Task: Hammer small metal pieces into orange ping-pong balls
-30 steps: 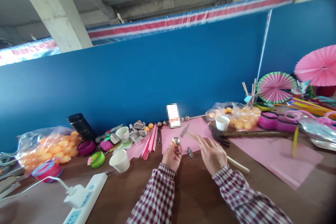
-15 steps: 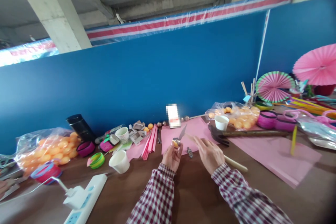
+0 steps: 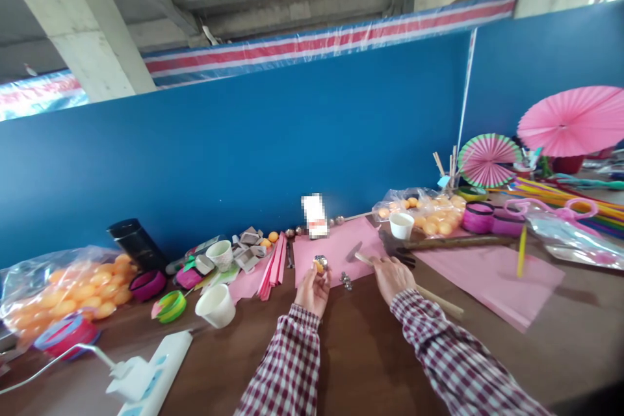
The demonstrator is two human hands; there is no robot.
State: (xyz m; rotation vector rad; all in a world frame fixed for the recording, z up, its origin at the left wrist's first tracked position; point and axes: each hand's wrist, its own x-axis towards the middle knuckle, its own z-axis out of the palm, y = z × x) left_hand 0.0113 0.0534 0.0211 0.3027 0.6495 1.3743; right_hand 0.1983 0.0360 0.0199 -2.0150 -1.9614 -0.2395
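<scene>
My left hand (image 3: 313, 290) pinches a small orange ball (image 3: 320, 264) between its fingertips, above the near edge of a pink sheet (image 3: 307, 248). Shiny silvery bits cover part of the ball. My right hand (image 3: 392, 278) is closed round a knife with a flat, pointed grey blade (image 3: 354, 251), like a palette knife. What looks like the end of its long pale handle (image 3: 441, 302) comes out past the wrist. The blade points toward the ball but stands apart from it. Between my hands lies a little cluster of silvery pieces (image 3: 346, 281).
Behind my right hand lies a dark hammer (image 3: 453, 242). White cups (image 3: 215, 306) stand on both sides. Plastic bags of orange balls (image 3: 88, 289) are at left and back right. A power strip (image 3: 163, 370) is at front left; a blue partition (image 3: 292, 143) closes the back.
The knife blade has drawn back to the right, from beside the ball to a gap away from it. My left hand still holds the ball. The view has turned slightly right.
</scene>
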